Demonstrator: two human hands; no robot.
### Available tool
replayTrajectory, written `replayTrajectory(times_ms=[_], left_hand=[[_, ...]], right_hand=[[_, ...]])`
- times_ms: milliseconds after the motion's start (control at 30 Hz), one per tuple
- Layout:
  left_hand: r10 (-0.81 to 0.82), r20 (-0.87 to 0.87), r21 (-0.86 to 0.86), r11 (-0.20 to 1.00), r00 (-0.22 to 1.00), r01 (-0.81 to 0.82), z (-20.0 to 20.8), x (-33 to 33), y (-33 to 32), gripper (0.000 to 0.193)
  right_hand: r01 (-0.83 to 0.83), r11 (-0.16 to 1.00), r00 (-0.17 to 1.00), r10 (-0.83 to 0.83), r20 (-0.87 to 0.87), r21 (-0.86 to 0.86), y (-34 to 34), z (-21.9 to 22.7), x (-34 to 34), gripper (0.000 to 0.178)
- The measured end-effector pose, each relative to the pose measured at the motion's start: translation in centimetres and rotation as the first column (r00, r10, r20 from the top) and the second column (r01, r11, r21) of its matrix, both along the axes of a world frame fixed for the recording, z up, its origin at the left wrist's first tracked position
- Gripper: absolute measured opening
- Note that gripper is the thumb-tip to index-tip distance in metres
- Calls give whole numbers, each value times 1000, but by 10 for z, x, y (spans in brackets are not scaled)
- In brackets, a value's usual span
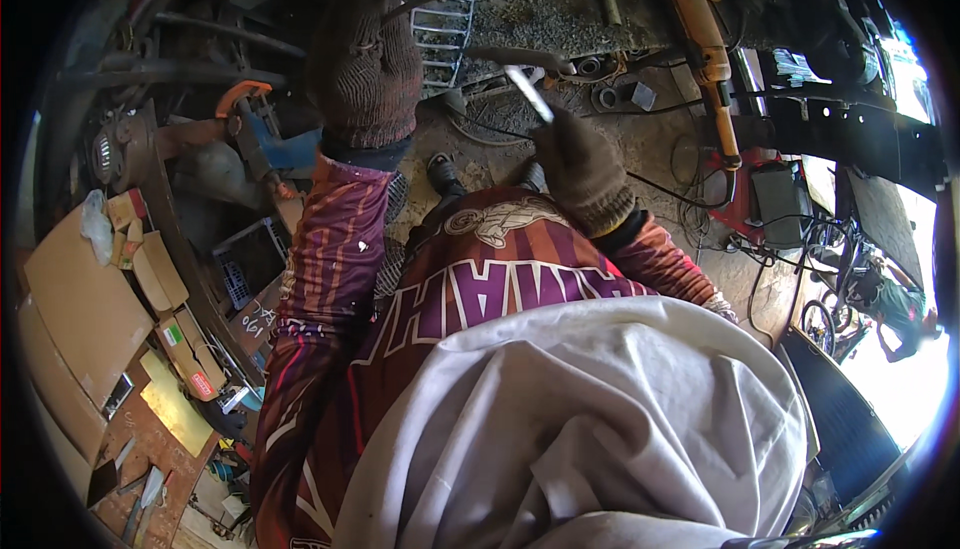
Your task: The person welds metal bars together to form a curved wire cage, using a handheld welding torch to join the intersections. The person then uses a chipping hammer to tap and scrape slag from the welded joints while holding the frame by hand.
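My left hand (pixel 368 84), in a dark knitted glove, reaches to the far edge of the view, just left of a bare metal lattice frame (pixel 440 34). Its fingers are too dark and cut off to make out. My right hand (pixel 588 177), gloved the same way, is closed in front of my body. From it a thin, bright whitish strip (pixel 528 94) points up and to the left; its exact kind is unclear. Beyond the strip's tip lies a dark flat bar (pixel 520 56) near the front of the gritty work surface (pixel 540 19).
An orange-tan power tool (pixel 695 29) with a cord hangs at the right. Cables run over the floor beside a red machine (pixel 715 187). At left stand a blue metal clamp-like tool (pixel 290 152) and cardboard (pixel 85 294). Another person (pixel 890 299) is at the far right.
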State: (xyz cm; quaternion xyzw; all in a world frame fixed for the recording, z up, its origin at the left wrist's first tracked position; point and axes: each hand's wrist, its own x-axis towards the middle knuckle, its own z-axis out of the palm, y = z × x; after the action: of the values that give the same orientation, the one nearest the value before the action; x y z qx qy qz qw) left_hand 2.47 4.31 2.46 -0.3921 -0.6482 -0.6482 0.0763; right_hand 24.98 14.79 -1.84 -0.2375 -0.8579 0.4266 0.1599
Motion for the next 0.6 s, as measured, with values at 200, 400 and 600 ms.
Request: replayTrajectory(times_ms=[200, 400, 600], left_hand=[[72, -131, -86, 993, 989, -84, -10, -5, -2, 34], [111, -161, -132, 982, 981, -133, -1, 2, -3, 35], [130, -173, -92, 985, 976, -148, -6, -1, -2, 36]], right_hand=[[-70, 985, 996, 79, -51, 157, 4, 9, -1, 29], [-109, 979, 992, 97, 78, 172, 4, 6, -1, 31], [-141, 983, 975, 117, 191, 116, 3, -4, 0, 30]])
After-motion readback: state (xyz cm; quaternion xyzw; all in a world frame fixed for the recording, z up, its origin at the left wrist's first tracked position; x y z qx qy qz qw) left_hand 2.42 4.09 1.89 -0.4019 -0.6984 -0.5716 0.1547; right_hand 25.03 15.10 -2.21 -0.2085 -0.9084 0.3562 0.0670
